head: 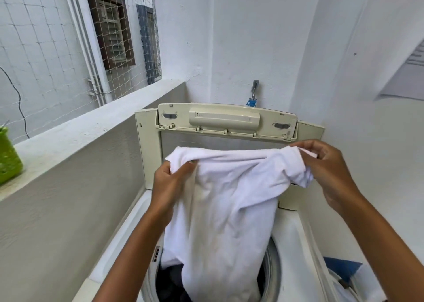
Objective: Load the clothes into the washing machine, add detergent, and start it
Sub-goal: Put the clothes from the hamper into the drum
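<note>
- Left hand (171, 182): fingers curled, pinching the top edge of the white towel (220, 200).
- Right hand (325, 175): fingers pinching the opposite bunched corner.
- Towel: soft terry cloth, creased, hanging with its lower end inside the drum (273, 272), over dark clothes (169, 281).
- Washing machine lid (227, 120): cream plastic, raised and folded.
- Progress, judged: loading is under way; detergent and start remain.
- Green container (8, 157): on the ledge (75, 136), well apart.
</note>
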The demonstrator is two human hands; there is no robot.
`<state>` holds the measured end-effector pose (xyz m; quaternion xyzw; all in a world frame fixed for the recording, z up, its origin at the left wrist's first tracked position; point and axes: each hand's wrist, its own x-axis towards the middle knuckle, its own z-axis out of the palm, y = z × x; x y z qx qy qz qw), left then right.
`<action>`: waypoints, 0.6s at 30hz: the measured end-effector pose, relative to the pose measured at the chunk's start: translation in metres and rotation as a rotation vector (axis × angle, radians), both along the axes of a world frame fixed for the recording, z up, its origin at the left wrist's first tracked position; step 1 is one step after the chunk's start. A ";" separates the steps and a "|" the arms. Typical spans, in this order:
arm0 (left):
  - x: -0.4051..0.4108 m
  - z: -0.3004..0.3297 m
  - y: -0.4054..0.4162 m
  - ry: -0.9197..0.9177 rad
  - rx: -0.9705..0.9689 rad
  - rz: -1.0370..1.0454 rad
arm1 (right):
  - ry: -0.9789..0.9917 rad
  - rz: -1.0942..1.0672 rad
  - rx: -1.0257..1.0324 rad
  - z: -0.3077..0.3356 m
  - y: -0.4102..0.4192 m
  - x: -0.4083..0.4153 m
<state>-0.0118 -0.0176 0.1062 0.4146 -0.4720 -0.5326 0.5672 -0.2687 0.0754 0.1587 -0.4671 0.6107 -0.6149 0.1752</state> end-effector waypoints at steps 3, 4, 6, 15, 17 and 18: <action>0.011 0.004 -0.011 0.070 -0.017 -0.019 | 0.064 -0.094 -0.042 0.003 0.000 -0.010; 0.015 0.005 -0.013 0.090 -0.009 -0.011 | 0.126 -0.123 -0.046 0.004 0.000 -0.014; 0.021 0.009 -0.021 0.166 0.030 0.011 | 0.279 -0.174 -0.031 0.010 0.002 -0.024; 0.065 0.042 -0.043 0.244 -0.055 0.146 | 0.197 -0.313 -0.182 0.051 0.022 -0.060; 0.068 0.046 -0.045 0.121 -0.108 0.194 | 0.242 -0.384 -0.215 0.065 0.023 -0.058; 0.068 0.049 -0.046 0.060 -0.141 0.207 | 0.265 -0.412 -0.222 0.070 0.022 -0.058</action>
